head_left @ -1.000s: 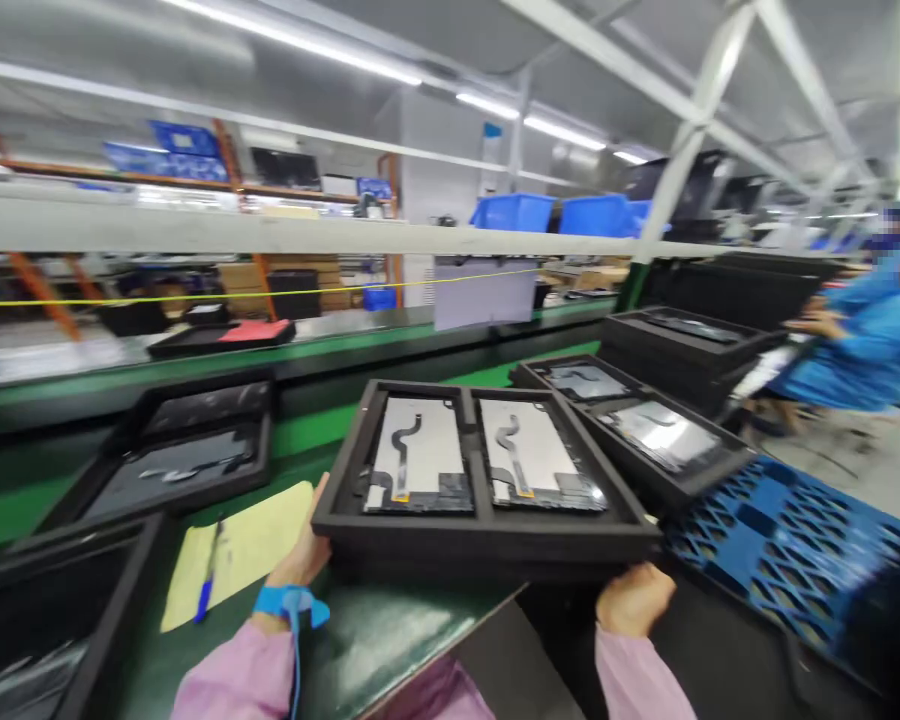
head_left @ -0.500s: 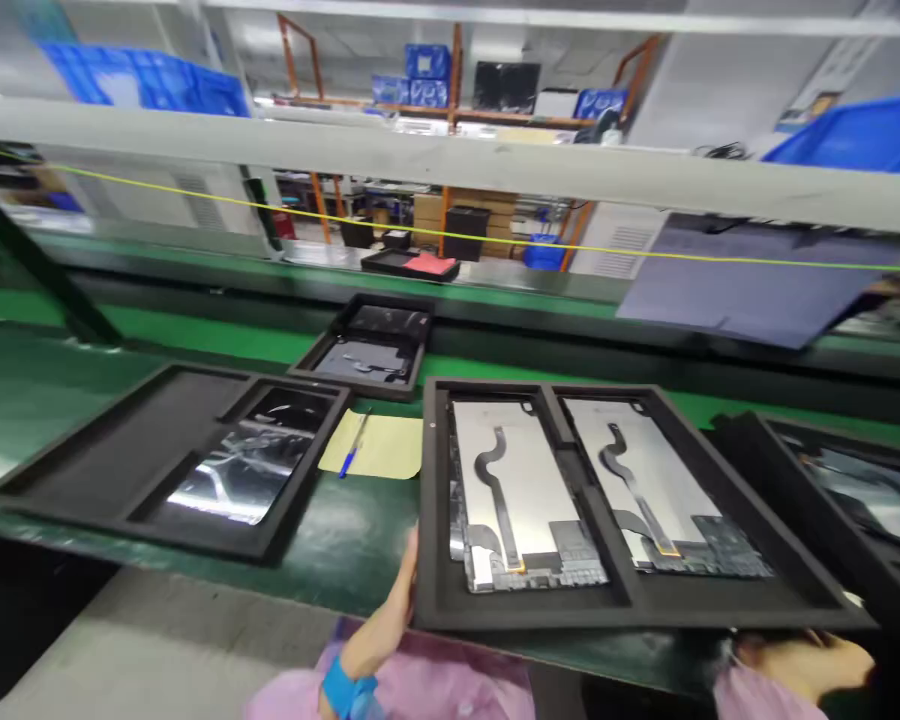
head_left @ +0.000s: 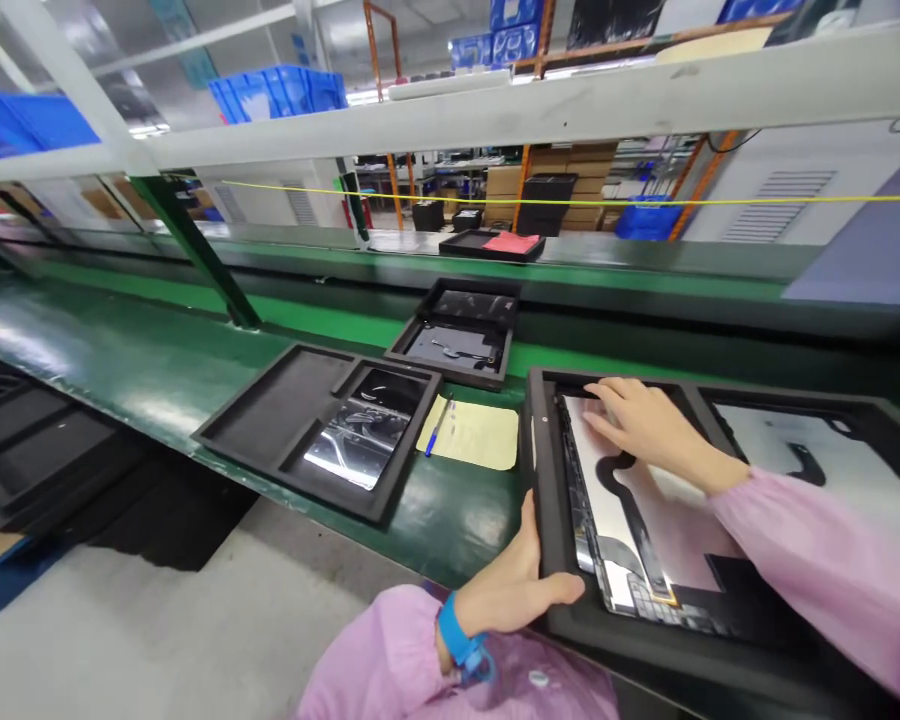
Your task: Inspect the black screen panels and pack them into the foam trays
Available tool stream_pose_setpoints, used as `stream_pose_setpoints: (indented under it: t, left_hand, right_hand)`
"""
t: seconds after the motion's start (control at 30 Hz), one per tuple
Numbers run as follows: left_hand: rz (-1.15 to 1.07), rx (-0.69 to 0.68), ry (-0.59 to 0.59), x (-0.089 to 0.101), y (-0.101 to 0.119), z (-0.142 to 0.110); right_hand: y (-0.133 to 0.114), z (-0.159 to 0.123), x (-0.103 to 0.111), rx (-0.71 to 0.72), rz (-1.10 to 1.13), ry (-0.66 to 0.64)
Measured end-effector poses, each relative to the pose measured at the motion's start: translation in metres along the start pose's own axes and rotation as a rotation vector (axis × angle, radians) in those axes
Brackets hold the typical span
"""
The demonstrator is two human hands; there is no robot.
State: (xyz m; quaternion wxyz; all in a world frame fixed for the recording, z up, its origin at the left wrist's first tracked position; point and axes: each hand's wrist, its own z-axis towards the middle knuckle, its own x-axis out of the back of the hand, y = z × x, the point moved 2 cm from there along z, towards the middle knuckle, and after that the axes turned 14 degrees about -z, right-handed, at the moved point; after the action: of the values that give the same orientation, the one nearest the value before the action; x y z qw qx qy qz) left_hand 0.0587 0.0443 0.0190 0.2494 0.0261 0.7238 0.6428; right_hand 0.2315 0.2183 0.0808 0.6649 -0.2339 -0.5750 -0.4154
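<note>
A black foam tray (head_left: 538, 440) with two compartments stands at the right of the bench. In its left compartment lies a silver-backed display panel (head_left: 592, 480) with a black ribbon cable; a second display panel (head_left: 870, 480) lies in the right one. My left hand (head_left: 514, 580) grips the tray's near left corner, thumb over the rim and fingers against the outer side. Over the left panel reaches my right hand (head_left: 645, 425), its fingers apart and extended at the panel's upper left edge. My right forearm covers part of both panels.
Left of the tray are a yellow paper (head_left: 476, 435) with a blue pen (head_left: 436, 430), and another foam tray (head_left: 262, 405) holding a glossy panel (head_left: 360, 440). A smaller tray (head_left: 457, 375) stands behind. A white shelf beam (head_left: 420, 115) crosses above the green bench (head_left: 120, 350).
My right hand has moved from the tray's near right side onto the left panel. My left hand stays at the tray's left edge, its thumb now over the rim. The view has turned left.
</note>
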Motion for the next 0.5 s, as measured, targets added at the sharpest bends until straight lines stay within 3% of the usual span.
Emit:
stream_pose_setpoints:
  t: [0.13,0.27,0.37,0.5]
  left_hand:
    - [0.007,0.063,0.004,0.000,0.000,0.005]
    - [0.048,-0.011,-0.060,0.002,0.002,0.004]
    - [0.155,-0.090,-0.070,0.011,0.011,0.003]
    - [0.155,-0.142,0.149,0.022,0.037,0.012]
  right_hand:
    - [-0.003,0.035,-0.021,-0.059,0.028,-0.069]
    - [0.004,0.037,-0.010,-0.094,0.167,-0.152]
    - [0.018,0.041,0.033,-0.172,0.299,-0.145]
    - [0.039,0.054,0.119,-0.385,0.449,0.172]
